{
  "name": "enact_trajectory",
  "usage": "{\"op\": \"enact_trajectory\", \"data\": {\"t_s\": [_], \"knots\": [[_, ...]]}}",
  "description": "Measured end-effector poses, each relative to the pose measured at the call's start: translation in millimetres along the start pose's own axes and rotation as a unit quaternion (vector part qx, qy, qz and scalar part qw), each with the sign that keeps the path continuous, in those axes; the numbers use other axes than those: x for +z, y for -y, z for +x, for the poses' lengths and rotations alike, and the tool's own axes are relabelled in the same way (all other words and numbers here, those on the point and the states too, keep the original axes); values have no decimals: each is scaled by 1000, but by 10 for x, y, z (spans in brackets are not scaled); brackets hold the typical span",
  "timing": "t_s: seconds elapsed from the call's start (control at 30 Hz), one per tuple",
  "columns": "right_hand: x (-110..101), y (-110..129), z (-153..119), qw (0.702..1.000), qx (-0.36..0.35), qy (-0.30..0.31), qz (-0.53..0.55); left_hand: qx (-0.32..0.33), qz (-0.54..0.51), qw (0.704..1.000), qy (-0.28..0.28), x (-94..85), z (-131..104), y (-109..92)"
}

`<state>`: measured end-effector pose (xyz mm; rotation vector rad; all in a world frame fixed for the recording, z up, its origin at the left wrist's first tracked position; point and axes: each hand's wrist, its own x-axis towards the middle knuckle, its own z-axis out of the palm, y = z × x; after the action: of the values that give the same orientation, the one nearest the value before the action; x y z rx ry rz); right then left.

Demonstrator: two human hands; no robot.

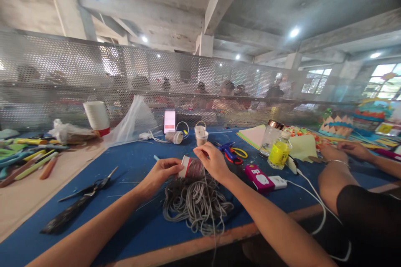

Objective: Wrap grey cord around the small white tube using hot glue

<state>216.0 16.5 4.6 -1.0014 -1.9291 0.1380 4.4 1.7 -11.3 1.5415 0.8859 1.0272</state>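
A paper cup [185, 167] lies tilted sideways between my hands, its white rim and red band showing and grey-brown cord wrapped round its body. My left hand [164, 170] pinches the cup at its rim end. At the cup's other end, my right hand [213, 162] has its fingers closed on the grey cord [205, 179], which hangs down past the table edge. Below both hands sits a loose heap of grey cord [197, 204]. Behind them stand a small cord-wrapped cup with a handle [201, 134] and another wrapped cup lying on its side [174, 137].
Black-handled scissors [90, 192] lie at left, near pens [34, 162] and stacked paper cups [96, 117]. At right are blue pliers [228, 150], a magenta power bank [259, 178], a yellow bottle [280, 152] and a co-worker's arms [332, 175]. A perforated metal screen [175, 79] stands behind.
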Motion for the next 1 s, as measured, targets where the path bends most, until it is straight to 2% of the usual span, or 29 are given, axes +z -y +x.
{"op": "enact_trajectory", "data": {"t_s": [0.1, 0.2, 0.33, 0.5, 0.63, 0.8, 1.0], "knots": [[-14, -38, -4, 999, 45, 8, -29, 7, -18, 1000, -9, -10, 6, 2], [-13, -82, -12, 995, 85, 46, -37, 5, -34, 999, -15, -20, 5, -6], [4, -106, -22, 991, 91, 99, 1, -5, -52, 998, -17, -33, 3, -10], [0, -87, -21, 991, 91, 94, -2, -13, -56, 998, -19, -42, 6, -6], [-23, -64, -20, 994, 75, 75, -22, -9, -72, 997, -21, -26, 2, -29], [-45, -28, -31, 997, 16, 59, -45, -10, -78, 997, -16, -6, -14, -60], [-58, 5, -36, 996, -23, 61, -66, 1, -84, 996, -38, -20, -3, -28]]}}
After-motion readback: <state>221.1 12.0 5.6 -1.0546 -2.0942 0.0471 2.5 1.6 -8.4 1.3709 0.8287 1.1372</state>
